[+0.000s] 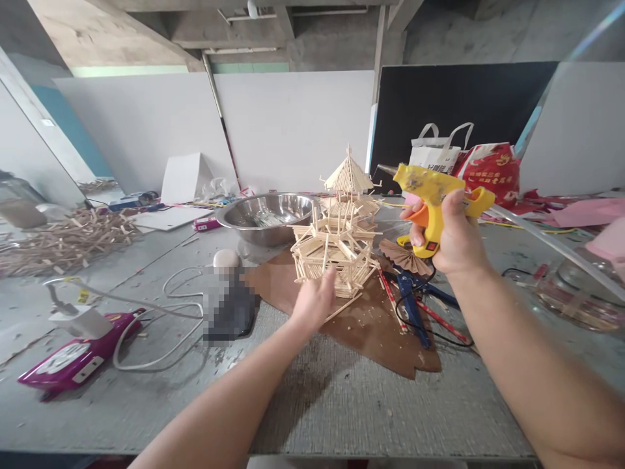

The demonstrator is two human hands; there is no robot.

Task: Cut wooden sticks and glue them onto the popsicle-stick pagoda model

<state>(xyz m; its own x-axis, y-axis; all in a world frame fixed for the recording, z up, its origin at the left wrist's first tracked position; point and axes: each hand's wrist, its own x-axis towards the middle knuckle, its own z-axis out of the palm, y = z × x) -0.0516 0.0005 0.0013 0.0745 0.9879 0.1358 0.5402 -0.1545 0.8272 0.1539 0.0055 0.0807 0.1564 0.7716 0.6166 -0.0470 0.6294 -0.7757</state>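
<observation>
On the grey counter (342, 404), on a brown sheet (385, 339), stands a stick pagoda (336, 241), upright, with a pointed roof over several open tiers. The left hand (312, 303) reaches to its lowest tier, fingers bent forward against the sticks; whether they pinch one I cannot tell, since only the back of the hand shows. The right hand (452, 241) is wrapped tightly around the grip of a yellow glue gun (430, 195), held in the air just right of the pagoda, nozzle pointing left toward its upper tiers. Behind the pagoda sits a steel bowl (266, 215). Well to the left lie a pink power strip (78, 355) and a loose stick pile (68, 238).
</observation>
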